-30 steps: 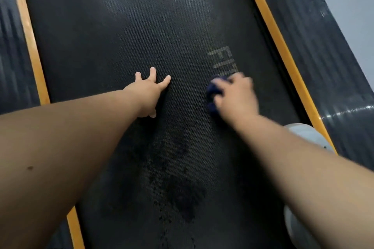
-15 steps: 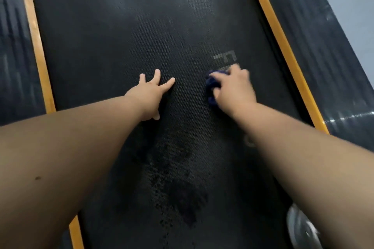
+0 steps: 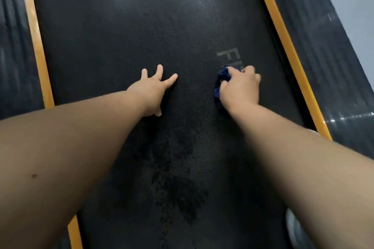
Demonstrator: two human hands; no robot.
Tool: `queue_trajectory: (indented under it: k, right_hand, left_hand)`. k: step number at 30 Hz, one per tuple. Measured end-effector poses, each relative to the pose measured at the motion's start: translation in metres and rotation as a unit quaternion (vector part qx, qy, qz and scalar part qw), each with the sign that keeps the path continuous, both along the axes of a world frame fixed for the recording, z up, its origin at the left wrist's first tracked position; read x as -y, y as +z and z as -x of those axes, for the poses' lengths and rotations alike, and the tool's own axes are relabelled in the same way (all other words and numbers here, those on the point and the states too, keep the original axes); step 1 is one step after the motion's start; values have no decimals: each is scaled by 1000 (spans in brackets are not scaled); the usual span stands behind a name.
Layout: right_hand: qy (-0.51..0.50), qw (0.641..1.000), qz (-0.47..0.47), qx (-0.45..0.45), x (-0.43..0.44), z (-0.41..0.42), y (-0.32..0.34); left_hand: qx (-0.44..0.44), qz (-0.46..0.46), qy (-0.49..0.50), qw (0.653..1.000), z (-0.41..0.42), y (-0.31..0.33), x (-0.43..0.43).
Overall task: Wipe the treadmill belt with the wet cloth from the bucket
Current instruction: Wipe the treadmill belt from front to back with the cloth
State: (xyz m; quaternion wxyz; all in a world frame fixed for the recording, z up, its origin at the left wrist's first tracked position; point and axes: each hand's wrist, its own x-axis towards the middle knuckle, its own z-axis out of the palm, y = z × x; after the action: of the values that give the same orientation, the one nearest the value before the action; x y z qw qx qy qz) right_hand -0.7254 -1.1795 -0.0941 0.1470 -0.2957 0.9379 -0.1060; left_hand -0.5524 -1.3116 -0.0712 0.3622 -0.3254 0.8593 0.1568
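Note:
The black textured treadmill belt [image 3: 141,22] fills the view, with grey lettering near its right side. My right hand [image 3: 240,89] grips a bunched dark blue cloth [image 3: 223,76] and presses it on the belt just below the lettering; most of the cloth is hidden under the hand. My left hand [image 3: 153,89] rests flat on the belt's middle with its fingers spread. A dark wet patch [image 3: 182,194] marks the belt nearer to me.
Orange strips [image 3: 283,42] edge the belt on both sides, with black ribbed side rails [image 3: 323,46] beyond them. A white rounded object [image 3: 292,228] shows at the lower right, partly behind my right arm. Grey floor lies at the top right.
My right hand has slid the cloth slightly forward along the belt over the lettering. My left hand has stayed planted. The view has shifted forward.

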Motion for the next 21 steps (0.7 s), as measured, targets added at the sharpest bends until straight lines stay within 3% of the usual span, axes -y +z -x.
queue_trajectory:
  k: [2, 5, 8, 9, 11, 12, 13, 18, 21]
  right_hand:
    - [-6, 1000, -11, 10, 3, -34, 4]
    - [167, 984, 40, 35, -12, -100, 2]
    - [317, 948, 24, 14, -17, -87, 3]
    - [287, 958, 3, -5, -15, -72, 3]
    - [88, 996, -22, 4, -5, -44, 7]
    - [-6, 1000, -17, 23, -4, -40, 6]
    - [-30, 999, -23, 16, -4, -43, 4]
    - [205, 979, -9, 12, -26, -107, 11]
    - [249, 965, -46, -63, -39, -109, 15]
  left_hand:
    - [1, -1, -2, 1000, 2, 1, 0]
    - [2, 1, -2, 1000, 1, 1, 1]
    - [-1, -3, 3, 1000, 0, 0, 1]
    - [-2, -7, 5, 1000, 0, 0, 1]
    - [-5, -13, 10, 1000, -3, -1, 2]
    - [-5, -14, 8, 1000, -3, -2, 2]
    - [-4, -15, 6, 1000, -3, -2, 2]
    - [9, -7, 7, 1000, 1, 2, -3]
    - [5, -4, 6, 1000, 1, 4, -4]
